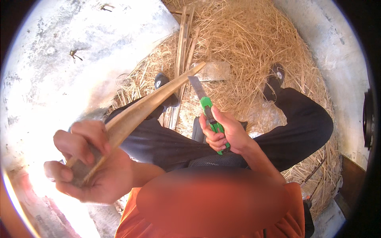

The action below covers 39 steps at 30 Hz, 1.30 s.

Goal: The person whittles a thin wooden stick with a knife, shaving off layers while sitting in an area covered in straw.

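My left hand (115, 174) is closed round the lower end of a long tan bamboo strip (147, 105), which looks split lengthwise and hollowed along its face. The strip slants up and away to the right, tapering to a point. My right hand (236, 137) grips a green utility knife (207, 105) with its thumb along the handle. The knife's blade is slid out and points up and left. Its tip is close to the strip near the tapered end; whether they touch I cannot tell.
Dry straw (246, 31) covers the ground ahead, with several long narrow strips (182, 43) lying on it and a small flat block (214, 71) beyond the knife. My legs (301, 119) are bent outward on both sides. Pale walls (333, 47) curve up at right, and a whitish slab (99, 39) lies left.
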Available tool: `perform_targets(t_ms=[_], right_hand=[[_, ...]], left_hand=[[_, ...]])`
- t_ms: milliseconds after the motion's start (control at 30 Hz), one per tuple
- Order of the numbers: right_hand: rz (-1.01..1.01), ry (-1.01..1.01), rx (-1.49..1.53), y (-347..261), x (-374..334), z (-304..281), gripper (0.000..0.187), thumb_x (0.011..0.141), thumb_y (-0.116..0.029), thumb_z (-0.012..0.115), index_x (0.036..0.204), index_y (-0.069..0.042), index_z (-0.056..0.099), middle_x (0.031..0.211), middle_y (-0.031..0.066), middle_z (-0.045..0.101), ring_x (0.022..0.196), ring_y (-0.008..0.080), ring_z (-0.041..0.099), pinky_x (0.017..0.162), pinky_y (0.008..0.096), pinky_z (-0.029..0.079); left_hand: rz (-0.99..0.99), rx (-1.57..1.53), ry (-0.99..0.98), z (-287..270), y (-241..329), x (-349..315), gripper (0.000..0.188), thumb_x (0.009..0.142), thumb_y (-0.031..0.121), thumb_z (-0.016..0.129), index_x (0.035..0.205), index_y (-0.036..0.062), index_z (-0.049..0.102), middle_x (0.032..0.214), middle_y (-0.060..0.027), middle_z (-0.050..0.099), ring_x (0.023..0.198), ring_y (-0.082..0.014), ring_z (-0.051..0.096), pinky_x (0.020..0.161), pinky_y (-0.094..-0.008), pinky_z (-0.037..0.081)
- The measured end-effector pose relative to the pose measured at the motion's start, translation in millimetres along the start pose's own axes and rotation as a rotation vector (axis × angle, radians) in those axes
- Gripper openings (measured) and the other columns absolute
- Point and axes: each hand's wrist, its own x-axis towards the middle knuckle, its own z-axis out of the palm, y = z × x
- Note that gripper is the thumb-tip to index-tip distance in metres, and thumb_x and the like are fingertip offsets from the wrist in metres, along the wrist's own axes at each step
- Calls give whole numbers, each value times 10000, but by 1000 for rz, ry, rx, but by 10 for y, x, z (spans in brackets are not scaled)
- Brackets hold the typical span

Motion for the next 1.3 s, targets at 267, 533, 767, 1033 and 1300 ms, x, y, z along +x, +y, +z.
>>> perform_targets(t_ms=[267, 533, 767, 1033, 1300], right_hand=[[-77, 132, 7, 102, -98, 82, 426, 982, -455, 291, 880, -77, 460, 533, -59, 291, 406, 26, 251, 383, 188, 227], [-542, 343, -1034, 98, -138, 541, 260, 948, -233, 457, 853, 8, 473, 563, 187, 479, 501, 354, 488, 473, 413, 358], [-599, 335, -1158, 66, -183, 805, 239, 937, -260, 482, 872, -31, 468, 504, 204, 502, 486, 423, 525, 432, 494, 381], [-533, 403, -1554, 36, 16, 364, 278, 937, -272, 456, 871, -11, 527, 503, 189, 513, 480, 386, 551, 430, 458, 426], [-535, 508, -1360, -111, -14, 210, 322, 936, -316, 469, 864, -6, 521, 524, 216, 527, 503, 411, 553, 450, 478, 425]], left_hand=[[289, 673, -163, -228, 245, -4, 521, 848, 601, 448, 887, 82, 447, 652, -98, 435, 505, -173, 474, 473, -267, 430], [96, 25, -94, 94, 15, -86, 545, 964, 518, 153, 712, 88, 374, 558, -77, 422, 467, -189, 446, 430, -281, 375], [3, -155, -52, 266, 178, -397, 560, 964, 510, 141, 664, 100, 374, 524, -63, 412, 401, -172, 385, 398, -299, 342], [16, -84, -133, 104, 169, -396, 543, 965, 499, 192, 654, 97, 383, 489, -41, 393, 353, -152, 346, 345, -280, 313], [27, -81, -256, 162, 107, -208, 531, 966, 486, 239, 643, 94, 392, 458, -21, 377, 310, -134, 310, 295, -262, 286]])
